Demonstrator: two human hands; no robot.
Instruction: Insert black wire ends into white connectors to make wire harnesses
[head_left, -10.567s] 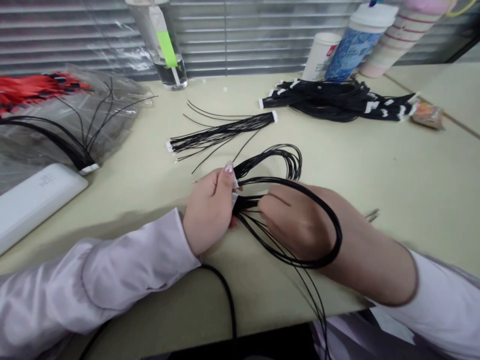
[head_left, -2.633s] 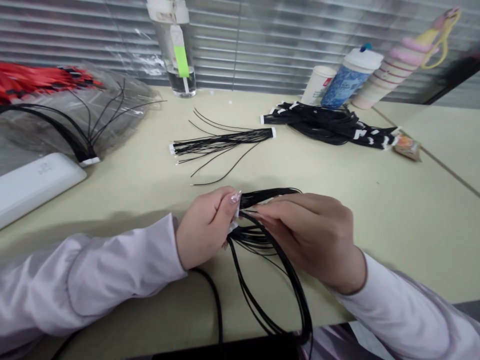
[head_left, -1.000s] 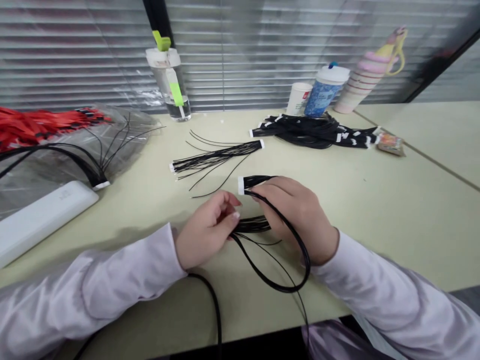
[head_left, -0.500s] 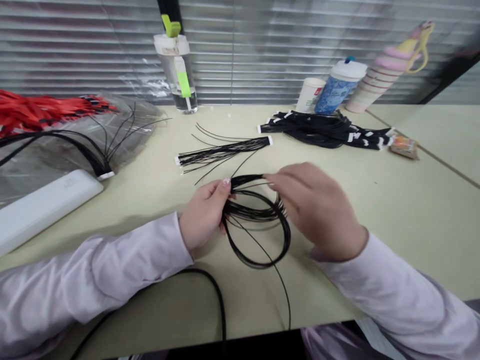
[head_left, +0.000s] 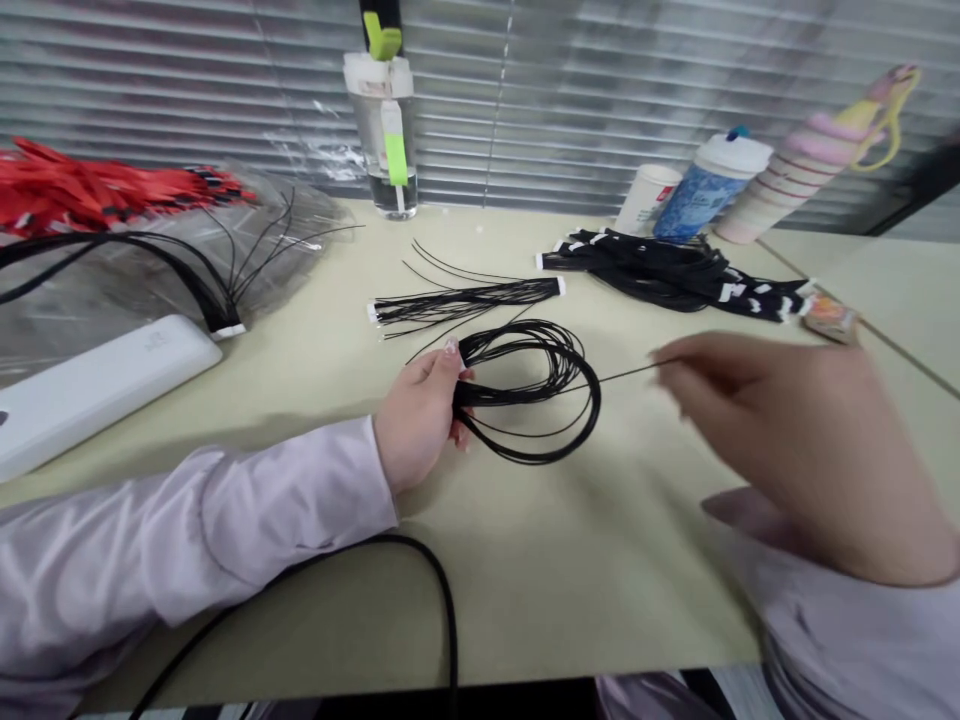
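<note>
My left hand (head_left: 427, 405) grips a coiled bundle of thin black wires (head_left: 592, 395) at its left side, thumb on top, a little above the table. Out to the right, my right hand (head_left: 780, 420), blurred by motion, pinches a single black wire (head_left: 628, 375) that runs straight from the coil. Behind the coil lies a short bundle of black wires (head_left: 465, 300) with white connectors at both ends and a few loose strands. A larger heap of black cables (head_left: 652, 270) with white connectors rests farther back on the right.
A white oblong device (head_left: 105, 390) lies at left, beside a clear plastic bag (head_left: 292, 250) and red cables (head_left: 90, 190). Bottles (head_left: 394, 150) (head_left: 705, 185) and a cup (head_left: 645, 200) stand along the blinds. A thick black cable (head_left: 442, 590) curves near the front edge. A small packet (head_left: 829, 318) lies right.
My right hand has moved from the coil out to the right, drawing one wire taut. The loose wire end that hung toward the front edge no longer shows there.
</note>
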